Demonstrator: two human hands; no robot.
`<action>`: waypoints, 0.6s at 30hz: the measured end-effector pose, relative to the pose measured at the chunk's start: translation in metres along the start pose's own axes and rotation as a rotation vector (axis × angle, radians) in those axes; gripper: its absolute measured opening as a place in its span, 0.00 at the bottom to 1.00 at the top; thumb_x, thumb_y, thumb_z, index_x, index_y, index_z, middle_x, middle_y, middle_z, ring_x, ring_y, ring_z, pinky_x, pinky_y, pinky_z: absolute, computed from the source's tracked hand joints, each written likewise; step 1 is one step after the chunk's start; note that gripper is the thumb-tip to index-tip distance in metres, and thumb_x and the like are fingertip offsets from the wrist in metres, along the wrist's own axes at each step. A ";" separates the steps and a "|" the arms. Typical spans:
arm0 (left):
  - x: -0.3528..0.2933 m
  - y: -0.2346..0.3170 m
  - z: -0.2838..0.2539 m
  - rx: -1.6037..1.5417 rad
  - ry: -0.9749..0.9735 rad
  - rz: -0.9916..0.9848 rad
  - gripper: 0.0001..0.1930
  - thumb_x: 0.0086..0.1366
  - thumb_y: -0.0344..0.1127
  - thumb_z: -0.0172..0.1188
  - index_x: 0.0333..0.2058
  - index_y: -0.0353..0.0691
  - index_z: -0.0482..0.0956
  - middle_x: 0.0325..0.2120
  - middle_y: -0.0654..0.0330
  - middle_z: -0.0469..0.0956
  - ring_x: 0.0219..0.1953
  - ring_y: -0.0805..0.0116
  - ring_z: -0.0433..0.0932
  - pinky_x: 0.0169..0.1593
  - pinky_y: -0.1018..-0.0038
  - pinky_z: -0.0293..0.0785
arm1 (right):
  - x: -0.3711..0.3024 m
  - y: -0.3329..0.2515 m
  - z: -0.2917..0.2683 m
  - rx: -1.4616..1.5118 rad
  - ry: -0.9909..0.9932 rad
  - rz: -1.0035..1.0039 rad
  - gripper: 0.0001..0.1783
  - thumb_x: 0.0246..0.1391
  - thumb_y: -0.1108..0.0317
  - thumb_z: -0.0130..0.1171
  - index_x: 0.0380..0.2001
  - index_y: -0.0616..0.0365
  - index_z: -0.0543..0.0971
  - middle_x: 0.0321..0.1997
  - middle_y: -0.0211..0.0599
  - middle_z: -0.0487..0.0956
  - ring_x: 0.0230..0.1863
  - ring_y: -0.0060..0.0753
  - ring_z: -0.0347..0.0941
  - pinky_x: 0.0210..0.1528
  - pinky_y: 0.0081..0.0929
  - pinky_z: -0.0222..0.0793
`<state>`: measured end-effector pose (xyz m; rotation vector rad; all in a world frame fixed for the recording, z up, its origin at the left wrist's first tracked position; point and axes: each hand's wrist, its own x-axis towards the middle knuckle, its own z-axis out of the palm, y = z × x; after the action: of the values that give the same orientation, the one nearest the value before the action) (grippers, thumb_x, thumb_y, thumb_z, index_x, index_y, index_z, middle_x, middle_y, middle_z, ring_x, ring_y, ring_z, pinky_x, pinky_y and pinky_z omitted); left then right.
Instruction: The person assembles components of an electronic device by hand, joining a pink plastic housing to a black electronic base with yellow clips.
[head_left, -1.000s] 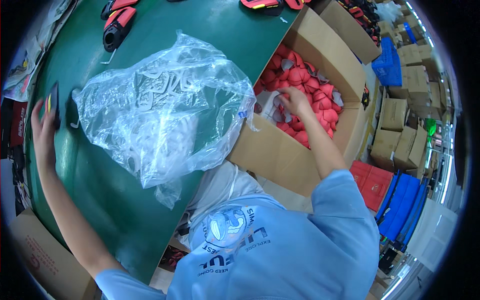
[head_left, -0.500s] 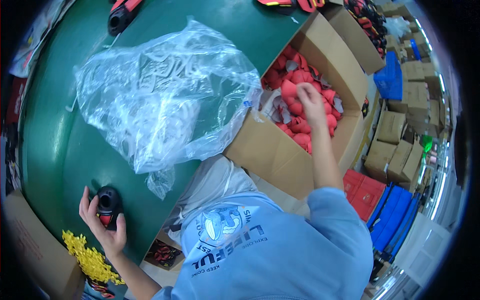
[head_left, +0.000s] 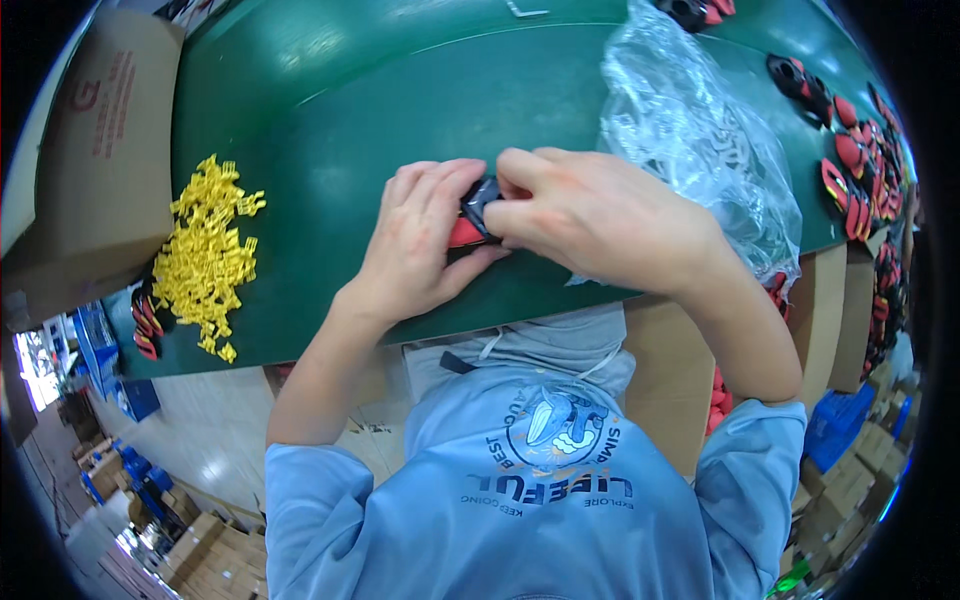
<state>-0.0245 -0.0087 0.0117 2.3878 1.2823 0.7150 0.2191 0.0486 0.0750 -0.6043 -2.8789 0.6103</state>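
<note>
- One black-and-red piece (head_left: 478, 212) is over the green desk (head_left: 330, 130), near its front edge.
- My left hand (head_left: 412, 235) has its fingers clamped around it.
- My right hand (head_left: 600, 215) bends its fingers against the black end; their tips are hidden, so I cannot tell whether they grip.
- Yellow clips (head_left: 205, 265) lie piled leftward, a clear plastic bag (head_left: 652, 80) rightward.

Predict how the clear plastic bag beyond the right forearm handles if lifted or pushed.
Probably floppy: the clear bag is thin, crumpled film. Lifted, it would likely sag unevenly around the pale pieces visible inside. Pushed, it may slide, since the green tabletop looks smooth.
</note>
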 end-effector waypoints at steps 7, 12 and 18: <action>-0.014 -0.011 0.004 -0.142 0.161 -0.042 0.45 0.54 0.36 0.80 0.68 0.33 0.67 0.59 0.49 0.77 0.59 0.43 0.75 0.65 0.54 0.72 | 0.002 0.004 0.045 0.126 0.346 0.212 0.29 0.55 0.58 0.75 0.58 0.58 0.82 0.57 0.42 0.85 0.52 0.48 0.80 0.57 0.39 0.77; -0.016 -0.015 -0.001 -0.135 0.100 -0.037 0.44 0.53 0.36 0.81 0.67 0.36 0.68 0.59 0.49 0.77 0.61 0.44 0.75 0.67 0.54 0.70 | 0.002 0.005 0.059 0.092 0.422 0.175 0.30 0.50 0.60 0.78 0.56 0.58 0.83 0.57 0.39 0.86 0.50 0.47 0.80 0.57 0.38 0.77; -0.018 -0.015 0.002 -0.160 0.101 -0.041 0.45 0.51 0.36 0.81 0.66 0.37 0.69 0.59 0.50 0.77 0.63 0.45 0.75 0.67 0.53 0.68 | 0.006 0.008 0.042 0.226 0.520 0.185 0.30 0.41 0.63 0.80 0.52 0.56 0.86 0.52 0.36 0.88 0.49 0.44 0.80 0.55 0.39 0.78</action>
<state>-0.0418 -0.0162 -0.0025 2.2168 1.2583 0.9008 0.2077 0.0422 0.0339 -0.8518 -2.2546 0.6723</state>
